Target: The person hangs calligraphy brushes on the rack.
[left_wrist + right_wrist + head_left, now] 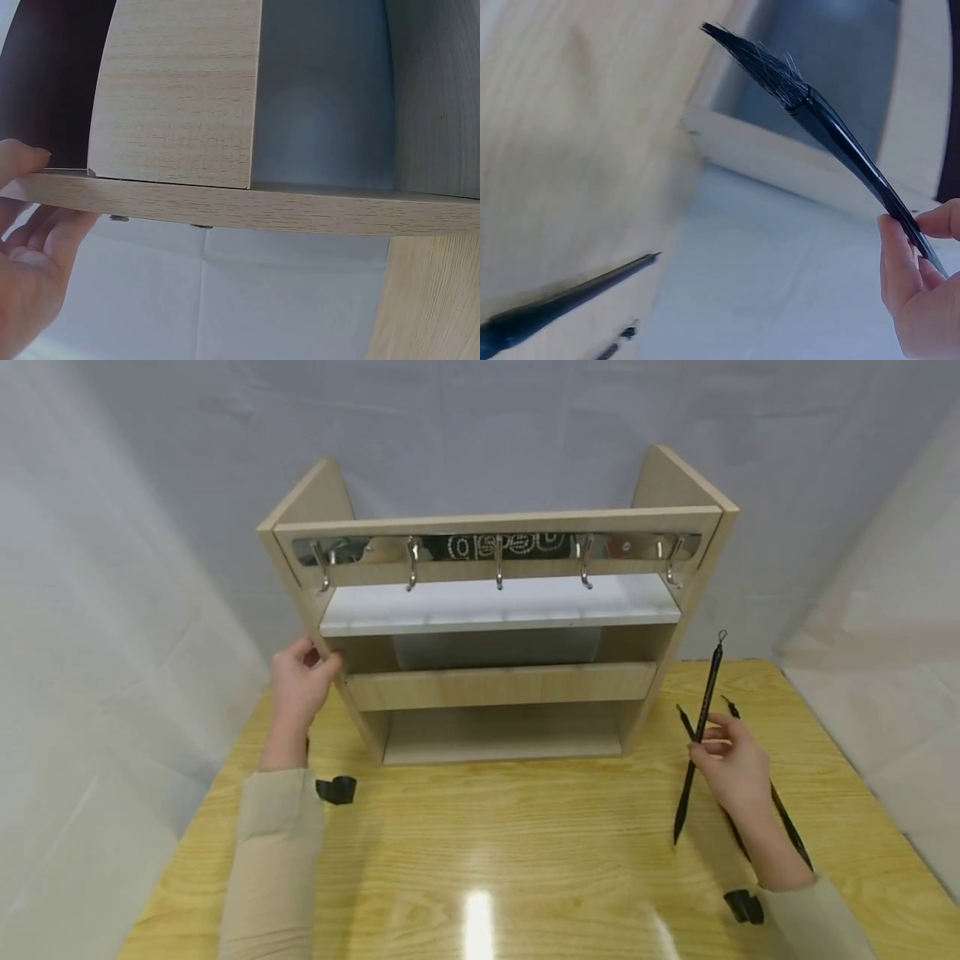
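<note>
A light wooden shelf rack [502, 687] stands upright on the table, with a strip of metal hooks [499, 564] along its upper front board. My left hand [296, 683] grips the rack's left side panel [225, 206], thumb on the inner side and fingers outside. Between thumb and fingertips, my right hand [738, 768] pinches a black calligraphy brush [708, 689] by its handle, right of the rack. This brush hangs tip down, its loop at the top; its dark bristles [761, 64] show in the right wrist view. Two more black brushes [787, 822] lie on the table beneath that hand.
The yellow wood-grain table [510, 843] carries everything. Inside the rack are a white upper shelf [502, 602] and a translucent bin [495, 647] behind the middle board. White sheeting [480, 435] hangs behind and at both sides. Black wrist mounts [337, 790] sit by both cuffs.
</note>
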The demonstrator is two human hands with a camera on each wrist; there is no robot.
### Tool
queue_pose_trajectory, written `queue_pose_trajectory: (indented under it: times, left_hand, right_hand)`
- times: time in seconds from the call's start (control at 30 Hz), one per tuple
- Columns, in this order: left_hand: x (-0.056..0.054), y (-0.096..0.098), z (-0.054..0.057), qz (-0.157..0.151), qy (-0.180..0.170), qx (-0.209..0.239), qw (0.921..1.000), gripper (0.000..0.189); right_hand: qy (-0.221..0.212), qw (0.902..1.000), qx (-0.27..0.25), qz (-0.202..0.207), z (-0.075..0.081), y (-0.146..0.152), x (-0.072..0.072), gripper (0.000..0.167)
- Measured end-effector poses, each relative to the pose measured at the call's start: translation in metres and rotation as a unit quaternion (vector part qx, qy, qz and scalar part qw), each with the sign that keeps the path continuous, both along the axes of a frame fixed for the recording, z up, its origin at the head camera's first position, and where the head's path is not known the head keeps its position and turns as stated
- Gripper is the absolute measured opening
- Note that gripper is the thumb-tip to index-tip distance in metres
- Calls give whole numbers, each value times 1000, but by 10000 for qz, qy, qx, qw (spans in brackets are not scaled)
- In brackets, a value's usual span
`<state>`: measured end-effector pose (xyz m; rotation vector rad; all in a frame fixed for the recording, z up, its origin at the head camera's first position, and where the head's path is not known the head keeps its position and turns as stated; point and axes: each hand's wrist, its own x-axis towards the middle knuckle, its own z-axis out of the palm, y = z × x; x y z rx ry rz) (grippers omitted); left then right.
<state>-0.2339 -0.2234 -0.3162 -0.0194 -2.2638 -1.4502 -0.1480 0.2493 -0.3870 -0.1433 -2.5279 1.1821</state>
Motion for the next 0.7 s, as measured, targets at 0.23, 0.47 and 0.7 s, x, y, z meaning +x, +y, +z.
queue_pose_trajectory:
  times: [0.23,0.47,0.7]
  left_hand:
    - [0,0,-1,16,41,-9,10000,31]
    - [0,-2,-1,43,44,-35,10000,31]
    - [2,-2,0,69,44,-74,9999,31]
  right_hand:
    - [348,9984,-363,254,15,-12,12,47]
    - [1157,9916,-281,501,31,-29,19,41]
    - [1277,9881,-400,762,43,-41,20,43]
